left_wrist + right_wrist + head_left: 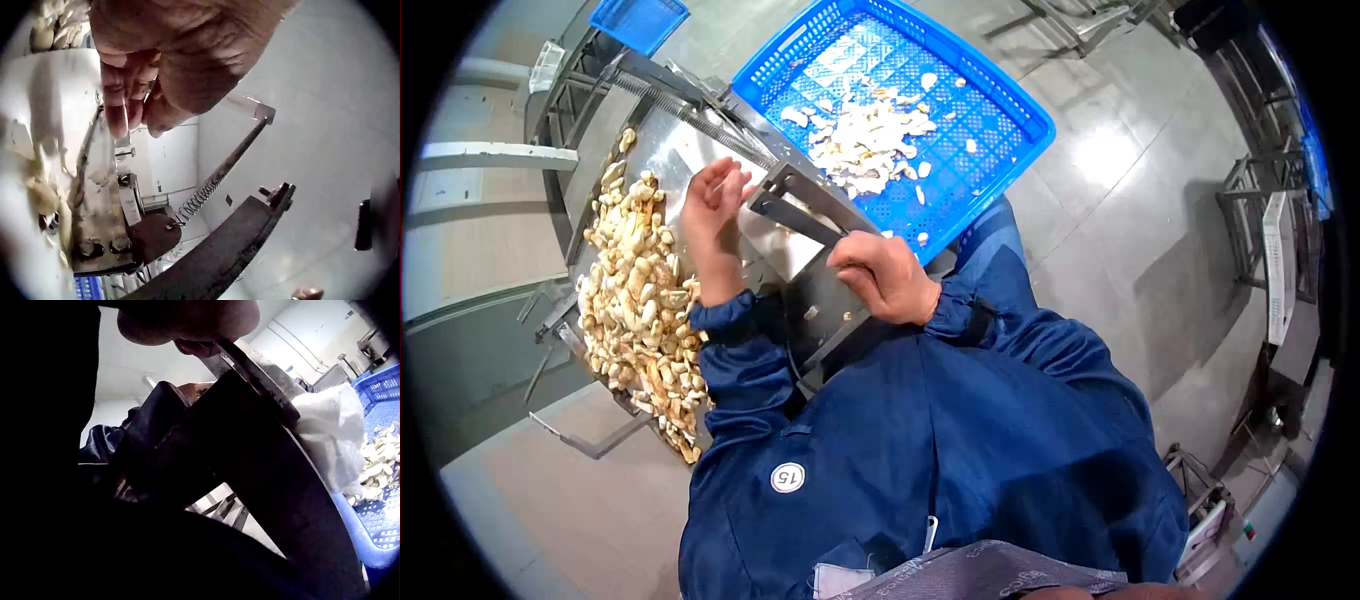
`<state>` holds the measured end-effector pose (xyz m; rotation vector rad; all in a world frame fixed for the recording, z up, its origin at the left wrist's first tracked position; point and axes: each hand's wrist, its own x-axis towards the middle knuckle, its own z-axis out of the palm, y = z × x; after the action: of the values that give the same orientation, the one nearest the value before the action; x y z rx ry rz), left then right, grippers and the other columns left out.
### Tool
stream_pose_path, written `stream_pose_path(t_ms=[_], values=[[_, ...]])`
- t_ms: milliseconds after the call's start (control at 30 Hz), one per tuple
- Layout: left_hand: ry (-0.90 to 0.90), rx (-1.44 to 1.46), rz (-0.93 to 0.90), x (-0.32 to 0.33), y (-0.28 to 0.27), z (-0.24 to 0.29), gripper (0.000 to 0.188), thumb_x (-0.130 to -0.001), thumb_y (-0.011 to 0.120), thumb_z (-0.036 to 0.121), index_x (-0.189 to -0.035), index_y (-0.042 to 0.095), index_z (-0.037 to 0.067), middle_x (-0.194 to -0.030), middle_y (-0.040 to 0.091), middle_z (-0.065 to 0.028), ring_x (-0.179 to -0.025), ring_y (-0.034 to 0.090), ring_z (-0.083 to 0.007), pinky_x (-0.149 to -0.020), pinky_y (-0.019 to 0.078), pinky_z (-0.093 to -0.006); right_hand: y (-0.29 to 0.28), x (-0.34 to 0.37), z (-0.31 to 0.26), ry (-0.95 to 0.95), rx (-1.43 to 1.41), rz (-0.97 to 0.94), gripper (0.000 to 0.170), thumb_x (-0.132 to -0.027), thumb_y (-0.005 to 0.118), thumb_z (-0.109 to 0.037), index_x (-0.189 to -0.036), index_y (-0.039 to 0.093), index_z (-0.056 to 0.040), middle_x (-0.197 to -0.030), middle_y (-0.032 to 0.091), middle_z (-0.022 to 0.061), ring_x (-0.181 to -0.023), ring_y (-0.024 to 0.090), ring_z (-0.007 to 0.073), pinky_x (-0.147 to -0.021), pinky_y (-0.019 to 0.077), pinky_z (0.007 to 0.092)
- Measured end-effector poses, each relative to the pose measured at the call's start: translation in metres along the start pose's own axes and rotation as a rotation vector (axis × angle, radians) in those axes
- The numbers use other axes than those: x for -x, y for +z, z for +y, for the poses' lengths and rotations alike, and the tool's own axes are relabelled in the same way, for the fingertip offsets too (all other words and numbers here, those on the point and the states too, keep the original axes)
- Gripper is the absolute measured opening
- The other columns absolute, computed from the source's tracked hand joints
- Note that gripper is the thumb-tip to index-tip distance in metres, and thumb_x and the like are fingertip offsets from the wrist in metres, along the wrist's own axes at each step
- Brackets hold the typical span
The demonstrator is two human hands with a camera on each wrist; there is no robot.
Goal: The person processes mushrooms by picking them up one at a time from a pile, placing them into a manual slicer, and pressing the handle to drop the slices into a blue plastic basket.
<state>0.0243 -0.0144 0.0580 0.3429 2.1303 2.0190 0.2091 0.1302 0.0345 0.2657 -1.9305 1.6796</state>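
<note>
My right hand [885, 278] grips the end of a metal lever [795, 215] on a bench-mounted cutter; in the right wrist view its curved dark arm [294, 487] runs down from the fingers. Left of the lever, my left hand [715, 215] is over the pale work plate [775, 245], fingers loosely bent. In the left wrist view the left hand [181, 56] has its thumb near the fingertips, and nothing shows between them. Pale, knobbly mushroom-like pieces [640, 290] with brownish patches are heaped left of the left hand. A coil spring [203, 197] stretches beside the lever.
A blue perforated basket [1000, 110] beyond the cutter holds whitish cut pieces [870, 140]. White cloth or plastic [334, 431] is bunched beside the lever. Another blue basket [640, 22] stands at the upper left. Metal racks [1270, 230] line the right side of the tiled floor.
</note>
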Motion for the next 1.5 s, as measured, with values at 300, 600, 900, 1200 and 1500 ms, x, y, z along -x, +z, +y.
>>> stream_pose_path(t_ms=[300, 600, 900, 1200, 1500], values=[[-0.147, -0.661, 0.056, 0.102, -0.099, 0.023, 0.018, -0.091, 0.063, 0.007, -0.108, 0.064, -0.001, -0.100, 0.067, -0.0063, -0.089, 0.063, -0.0134, -0.075, 0.0519, -0.0269, -0.002, -0.002, 0.011, -0.033, -0.042, -0.037, 0.018, -0.087, 0.065, -0.010, -0.103, 0.058, -0.0104, -0.082, 0.062, 0.0103, -0.069, 0.062, 0.0314, -0.059, 0.0482, 0.0387], [-0.103, -1.144, 0.004, 0.167, -0.130, 0.015, 0.024, -0.082, 0.071, 0.008, -0.104, 0.066, 0.001, -0.094, 0.064, -0.0098, -0.080, 0.062, -0.0188, -0.072, 0.0503, -0.0320, -0.002, -0.002, 0.009, -0.004, -0.075, -0.044, 0.017, -0.086, 0.066, -0.008, -0.102, 0.060, -0.0078, -0.086, 0.064, 0.0121, -0.073, 0.064, 0.0314, -0.063, 0.0500, 0.0369], [-0.179, -1.009, 0.341, 0.197, -0.161, 0.036, 0.023, -0.089, 0.065, 0.016, -0.106, 0.068, 0.000, -0.099, 0.068, -0.0122, -0.087, 0.065, -0.0193, -0.075, 0.0505, -0.0310, 0.003, 0.023, 0.032, 0.015, -0.002, 0.012, 0.015, -0.096, 0.052, -0.006, -0.111, 0.051, -0.0021, -0.092, 0.059, 0.0114, -0.075, 0.055, 0.0197, -0.072, 0.0471, 0.0312], [-0.121, -0.904, 0.337, 0.229, -0.163, 0.031, 0.015, -0.083, 0.067, 0.011, -0.096, 0.070, 0.004, -0.085, 0.066, -0.0120, -0.074, 0.064, -0.0255, -0.067, 0.0497, -0.0342, 0.007, 0.015, 0.026, 0.023, -0.123, -0.015, 0.014, -0.100, 0.044, -0.007, -0.113, 0.042, -0.0034, -0.082, 0.050, 0.0054, -0.065, 0.045, 0.0098, -0.061, 0.0398, 0.0242], [0.006, -1.037, 0.027, 0.143, -0.119, 0.002, 0.020, -0.079, 0.071, 0.020, -0.095, 0.068, 0.008, -0.086, 0.061, -0.0112, -0.082, 0.063, -0.0316, -0.071, 0.0500, -0.0392, 0.001, 0.014, 0.027, 0.068, -0.046, -0.015, 0.011, -0.098, 0.046, -0.005, -0.109, 0.044, -0.0033, -0.081, 0.052, 0.0052, -0.065, 0.046, 0.0096, -0.061, 0.0405, 0.0237]])
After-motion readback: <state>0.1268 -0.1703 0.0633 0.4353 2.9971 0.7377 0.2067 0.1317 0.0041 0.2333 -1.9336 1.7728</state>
